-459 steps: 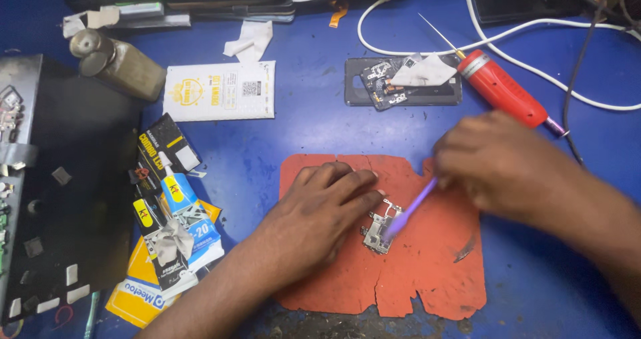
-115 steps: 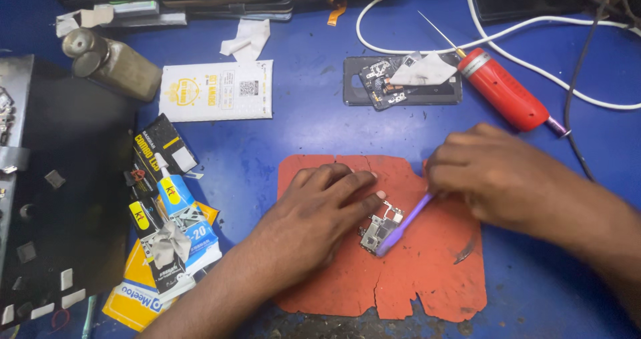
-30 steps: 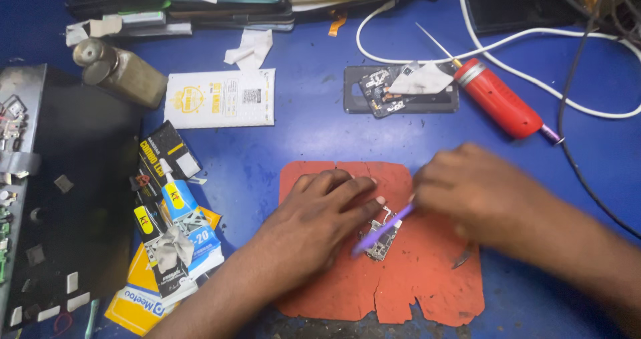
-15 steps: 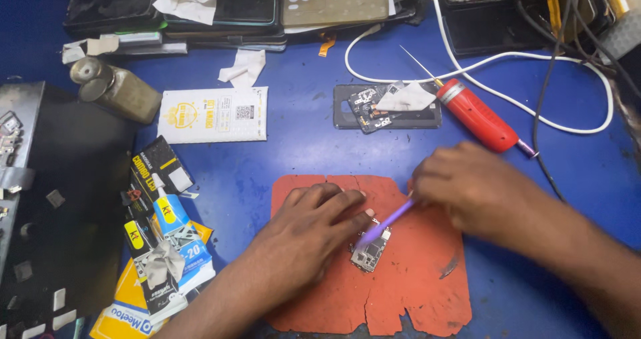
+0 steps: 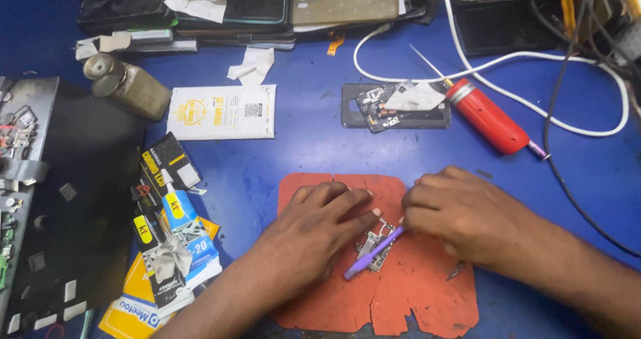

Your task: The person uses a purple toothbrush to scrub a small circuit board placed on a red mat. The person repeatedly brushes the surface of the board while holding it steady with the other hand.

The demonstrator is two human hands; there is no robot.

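1. Left hand [image 5: 314,229] lies flat, fingers pressing a small metal circuit part [image 5: 372,242] onto the orange mat [image 5: 414,292]
2. Right hand [image 5: 461,215] pinches a purple tool [image 5: 372,253] across it

Under both hands lies an orange-red mat [image 5: 427,299], matt and rubber-like, with torn, rough edges. Between the left hand [image 5: 314,235] and the right hand [image 5: 461,215] is a small circuit part [image 5: 374,242] of bare shiny metal, and on it rests a smooth purple plastic tool [image 5: 370,253]. The desk [image 5: 300,158] around is blue and matt. Beyond the right hand lies a screwdriver [image 5: 486,115] with a glossy red plastic handle. Far left of the left hand stands a dull metal bottle [image 5: 127,85].
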